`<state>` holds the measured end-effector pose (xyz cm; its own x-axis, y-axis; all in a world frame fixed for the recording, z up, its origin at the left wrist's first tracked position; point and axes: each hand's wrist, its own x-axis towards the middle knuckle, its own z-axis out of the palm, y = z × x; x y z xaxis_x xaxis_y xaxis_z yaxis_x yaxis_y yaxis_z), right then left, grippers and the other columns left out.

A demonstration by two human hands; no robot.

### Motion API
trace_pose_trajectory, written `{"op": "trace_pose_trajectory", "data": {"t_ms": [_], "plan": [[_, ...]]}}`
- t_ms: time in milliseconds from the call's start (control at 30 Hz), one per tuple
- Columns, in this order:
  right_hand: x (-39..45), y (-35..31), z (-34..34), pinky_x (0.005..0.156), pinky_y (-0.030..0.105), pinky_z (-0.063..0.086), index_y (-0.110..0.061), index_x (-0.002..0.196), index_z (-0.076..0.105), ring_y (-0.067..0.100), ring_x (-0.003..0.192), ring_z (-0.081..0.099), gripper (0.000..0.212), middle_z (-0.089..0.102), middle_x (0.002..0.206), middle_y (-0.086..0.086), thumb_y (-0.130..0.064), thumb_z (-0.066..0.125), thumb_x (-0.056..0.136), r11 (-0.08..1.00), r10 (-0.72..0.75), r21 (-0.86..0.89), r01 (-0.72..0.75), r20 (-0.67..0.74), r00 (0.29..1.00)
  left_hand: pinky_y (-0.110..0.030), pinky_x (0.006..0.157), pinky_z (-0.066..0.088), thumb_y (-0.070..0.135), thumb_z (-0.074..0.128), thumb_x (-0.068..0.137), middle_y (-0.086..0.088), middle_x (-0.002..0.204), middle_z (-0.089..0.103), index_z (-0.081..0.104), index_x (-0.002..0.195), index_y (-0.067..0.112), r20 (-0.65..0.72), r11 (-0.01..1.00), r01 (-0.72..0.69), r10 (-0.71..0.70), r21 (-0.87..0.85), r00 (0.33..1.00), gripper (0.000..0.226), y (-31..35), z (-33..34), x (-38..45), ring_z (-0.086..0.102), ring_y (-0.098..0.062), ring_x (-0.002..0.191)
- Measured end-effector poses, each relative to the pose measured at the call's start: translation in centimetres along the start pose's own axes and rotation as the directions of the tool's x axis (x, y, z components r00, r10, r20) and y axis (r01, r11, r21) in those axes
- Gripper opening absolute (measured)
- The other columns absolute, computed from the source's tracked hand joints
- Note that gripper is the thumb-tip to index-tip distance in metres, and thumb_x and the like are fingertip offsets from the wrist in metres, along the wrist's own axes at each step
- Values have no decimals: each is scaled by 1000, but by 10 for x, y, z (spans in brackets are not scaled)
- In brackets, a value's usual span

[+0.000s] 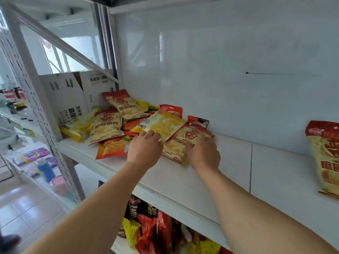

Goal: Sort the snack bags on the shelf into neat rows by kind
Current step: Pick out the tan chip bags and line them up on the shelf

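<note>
- Left hand (pixel 145 150): knuckles up, fingers curled down over the near edge of a yellow bag (pixel 161 125). Looks like a grip on that edge, though the fingertips are hidden.
- Right hand (pixel 203 153): fingers spread and lying on a beige-and-red bag (pixel 183 143) just right of the yellow one. Pressing or about to pull; cannot tell if the thumb is hooked under.
- The two hands are near each other, not touching, each on its own bag at the front of the pile.
- Pile (pixel 119 125): mixed kinds heaped on the left part of the shelf (pixel 201 180). Beige-and-red bags, yellow bags and an orange bag (pixel 111 147) overlap at all angles, with a small red packet (pixel 198 121) against the back wall.
- Left of the pile: white cardboard boxes (pixel 67 96) standing at the shelf end.
- Far right of the shelf, well apart from the pile: one beige-and-red bag (pixel 324 158) lying alone, partly cut off by the frame edge. Probably the start of that kind's row.
- Between the pile and that bag the shelf is bare.
- Progress, my read: early. At most one bag placed, no row visible yet, and no separate spot for yellow or orange.
- Left to do: nearly the whole pile, split by kind and lined up.
- Lower shelf holds other packs (pixel 146 230), red, yellow and dark.
</note>
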<state>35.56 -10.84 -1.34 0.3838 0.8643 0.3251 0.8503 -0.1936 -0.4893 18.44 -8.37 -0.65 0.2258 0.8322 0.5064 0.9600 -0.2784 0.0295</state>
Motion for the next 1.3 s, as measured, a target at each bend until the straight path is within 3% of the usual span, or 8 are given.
{"op": "trace_pose_trajectory", "data": {"t_ms": [200, 500, 667, 767, 833, 967, 1100, 1300], "plan": [[35, -16, 33, 107, 46, 34, -7, 150, 25, 36, 137, 35, 86, 24, 157, 17, -64, 51, 89, 908, 373, 170, -383, 93, 923, -38, 84, 49, 38, 43, 102, -2, 129, 60, 60, 129, 19, 35, 982, 129, -126, -135, 991, 37, -32, 15, 50, 53, -24, 120], [50, -28, 59, 100, 44, 43, -7, 152, 18, 34, 128, 48, 109, 46, 143, 15, -68, 67, 76, 832, 525, 197, -518, 19, 851, -50, 107, 37, 66, 40, 95, -16, 151, 43, 33, 150, 9, 311, 910, 338, -258, -238, 915, 79, -68, 47, 117, 38, -37, 138], [46, -29, 64, 93, 41, 50, -9, 153, 13, 28, 116, 60, 109, 60, 129, 7, -61, 71, 76, 796, 569, 231, -560, 32, 822, -48, 98, 48, 72, 51, 85, -14, 134, 57, 38, 143, 8, 464, 905, 351, -211, -240, 861, 88, -77, 59, 138, 53, -36, 123], [45, -26, 66, 91, 37, 50, -8, 150, 22, 25, 113, 62, 97, 64, 123, 4, -46, 76, 79, 759, 581, 331, -561, 48, 813, -42, 86, 53, 68, 66, 78, -8, 102, 64, 52, 126, 5, 527, 863, 393, -185, -317, 830, 80, -78, 61, 147, 61, -31, 98], [45, -22, 65, 91, 36, 51, -10, 142, 38, 23, 109, 63, 83, 66, 119, 2, -39, 80, 76, 743, 569, 404, -534, 39, 821, -37, 77, 51, 59, 76, 77, -6, 89, 63, 58, 118, 2, 592, 792, 456, -153, -406, 792, 73, -76, 59, 154, 60, -27, 86], [45, -10, 56, 90, 35, 52, -10, 124, 53, 22, 105, 64, 62, 64, 111, -3, -28, 85, 74, 697, 559, 507, -507, 59, 827, -38, 89, 46, 34, 83, 79, -14, 133, 60, 55, 134, 0, 642, 557, 584, -114, -590, 758, 70, -74, 59, 158, 55, -34, 121], [34, 10, 38, 79, 32, 57, -9, 120, 61, 21, 97, 69, 59, 71, 110, 4, -22, 88, 69, 581, 545, 659, -477, 120, 830, -41, 101, 41, 32, 76, 87, -15, 147, 49, 47, 144, 1, 618, 375, 592, -61, -714, 784, 70, -57, 54, 153, 47, -36, 133], [-4, 52, -4, 85, 47, 59, -15, 120, 58, 24, 96, 71, 63, 72, 110, 4, -17, 88, 66, 491, 486, 763, -420, 160, 859, -45, 98, 54, 20, 81, 79, -8, 112, 74, 72, 109, 10, 582, 102, 579, -6, -809, 813, 33, 1, 45, 130, 70, -28, 102]]}}
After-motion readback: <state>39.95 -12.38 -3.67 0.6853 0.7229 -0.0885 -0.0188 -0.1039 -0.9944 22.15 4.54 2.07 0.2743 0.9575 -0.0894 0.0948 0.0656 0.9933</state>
